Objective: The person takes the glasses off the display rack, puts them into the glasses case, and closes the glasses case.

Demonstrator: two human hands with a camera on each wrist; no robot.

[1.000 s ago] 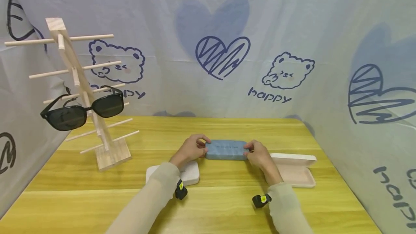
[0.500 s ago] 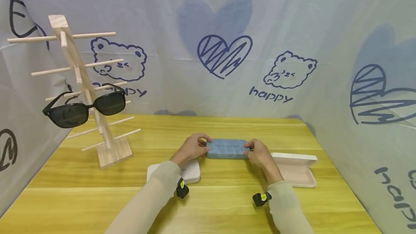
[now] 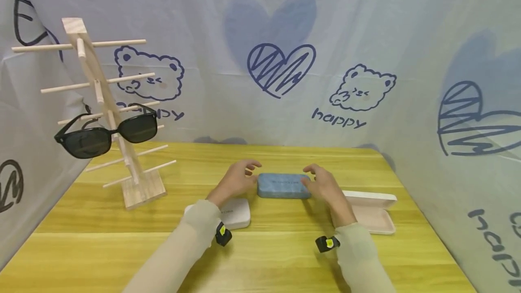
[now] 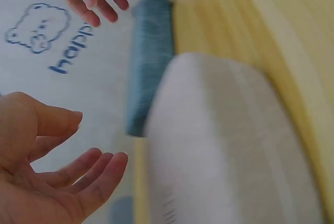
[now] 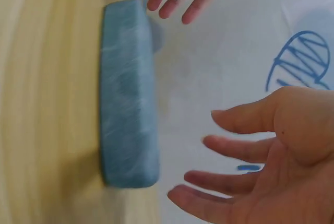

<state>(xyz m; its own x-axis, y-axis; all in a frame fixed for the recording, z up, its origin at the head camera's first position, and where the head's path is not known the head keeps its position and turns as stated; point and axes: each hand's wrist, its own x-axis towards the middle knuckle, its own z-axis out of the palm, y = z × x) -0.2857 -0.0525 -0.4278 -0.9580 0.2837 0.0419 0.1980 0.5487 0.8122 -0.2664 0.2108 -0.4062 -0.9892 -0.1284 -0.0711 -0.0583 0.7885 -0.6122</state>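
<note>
A blue glasses case [image 3: 283,186], its lid down, lies on the table between the two hands. Just off its left end is my left hand [image 3: 237,179], fingers relaxed and apart from the case; the left wrist view shows nothing between the thumb and fingers [image 4: 96,182]. My right hand [image 3: 323,184] hovers at the right end of the case, overlapping its corner in the head view. In the right wrist view a gap separates the right fingers [image 5: 224,182] from the case. A white glasses case [image 3: 236,214], also closed, sits below the left wrist, partly hidden by the sleeve.
An open white case [image 3: 372,214] with a pale pink inside lies on the right. At the left a wooden rack [image 3: 144,191] with several pegs carries black sunglasses [image 3: 136,129]. A printed cloth [image 3: 211,103] hangs behind the wooden table [image 3: 277,257].
Both hands have let go of the blue glasses case and lifted slightly from its ends, the left one shifting left. The case stays in about the same place.
</note>
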